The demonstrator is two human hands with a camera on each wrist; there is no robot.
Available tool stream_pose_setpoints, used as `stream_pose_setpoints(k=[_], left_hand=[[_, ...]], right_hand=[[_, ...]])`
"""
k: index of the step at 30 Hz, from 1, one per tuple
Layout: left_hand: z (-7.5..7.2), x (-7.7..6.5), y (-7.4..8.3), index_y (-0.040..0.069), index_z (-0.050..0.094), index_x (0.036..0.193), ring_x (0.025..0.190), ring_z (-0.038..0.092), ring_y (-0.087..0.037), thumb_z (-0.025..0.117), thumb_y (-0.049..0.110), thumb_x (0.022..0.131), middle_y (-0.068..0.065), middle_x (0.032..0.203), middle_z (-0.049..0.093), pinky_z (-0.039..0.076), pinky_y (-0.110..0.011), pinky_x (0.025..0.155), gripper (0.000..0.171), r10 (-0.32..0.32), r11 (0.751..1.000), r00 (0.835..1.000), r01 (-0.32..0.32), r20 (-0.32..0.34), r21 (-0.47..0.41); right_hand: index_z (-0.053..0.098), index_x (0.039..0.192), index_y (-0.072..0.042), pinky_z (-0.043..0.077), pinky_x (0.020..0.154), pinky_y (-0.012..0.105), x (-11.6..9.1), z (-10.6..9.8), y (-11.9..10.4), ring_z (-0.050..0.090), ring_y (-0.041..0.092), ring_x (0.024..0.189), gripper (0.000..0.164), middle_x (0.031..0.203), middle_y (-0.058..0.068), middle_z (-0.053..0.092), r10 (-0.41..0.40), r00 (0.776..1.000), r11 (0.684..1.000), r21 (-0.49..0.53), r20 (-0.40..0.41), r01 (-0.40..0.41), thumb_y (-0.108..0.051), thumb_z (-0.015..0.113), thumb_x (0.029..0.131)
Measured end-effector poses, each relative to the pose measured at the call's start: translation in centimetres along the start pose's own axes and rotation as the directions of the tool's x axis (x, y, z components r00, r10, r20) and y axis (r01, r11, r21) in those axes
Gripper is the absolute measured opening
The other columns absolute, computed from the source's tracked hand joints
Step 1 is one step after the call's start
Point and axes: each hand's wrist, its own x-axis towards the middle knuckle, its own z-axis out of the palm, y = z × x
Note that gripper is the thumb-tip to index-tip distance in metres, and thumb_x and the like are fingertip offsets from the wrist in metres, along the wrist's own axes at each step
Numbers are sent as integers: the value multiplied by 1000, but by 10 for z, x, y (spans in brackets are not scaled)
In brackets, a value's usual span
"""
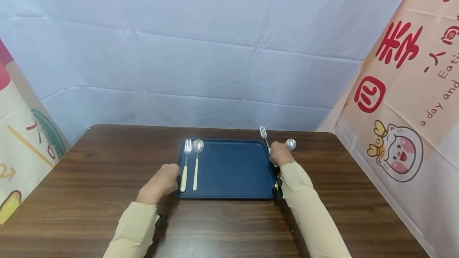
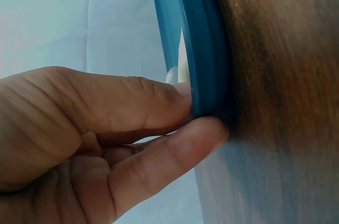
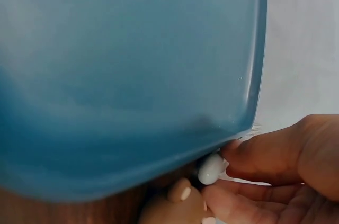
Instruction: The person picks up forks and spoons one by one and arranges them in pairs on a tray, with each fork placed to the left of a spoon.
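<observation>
My left hand pinches the left rim of a dark blue tray, thumb over the edge and a finger under it in the left wrist view. On the tray's left side lie a fork and a spoon with cream handles, side by side. Beside the tray's right rim, my right hand pinches the white handle of a second fork, its tines pointing away. The bowl of another spoon shows just past that hand, its handle hidden.
The brown wooden table spreads around the tray. A small brown rounded thing with pale tips sits close below the tray's rim in the right wrist view. A pale cloth hangs behind; a printed cloth hangs at right.
</observation>
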Motion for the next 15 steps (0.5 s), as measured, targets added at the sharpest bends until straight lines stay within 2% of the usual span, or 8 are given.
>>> stream_pose_setpoints(k=[6,15], left_hand=[[0,1,0,2,49,71,59,36,-19,51,-17,72,-5,65,38,32,-29,53,20,-20,1000,1000,20,15,-9],[-1,3,1,-4,56,84,64,45,-22,53,-16,74,-10,74,50,40,-33,58,16,-56,998,998,57,40,-19]], right_hand=[[60,72,2,47,61,38,-1,-2,0,56,27,64,9,66,12,56,-10,1000,1000,-11,5,10,5,56,80],[60,74,2,44,49,32,-1,-2,2,55,24,56,9,65,13,55,5,994,999,43,112,-10,6,57,81]])
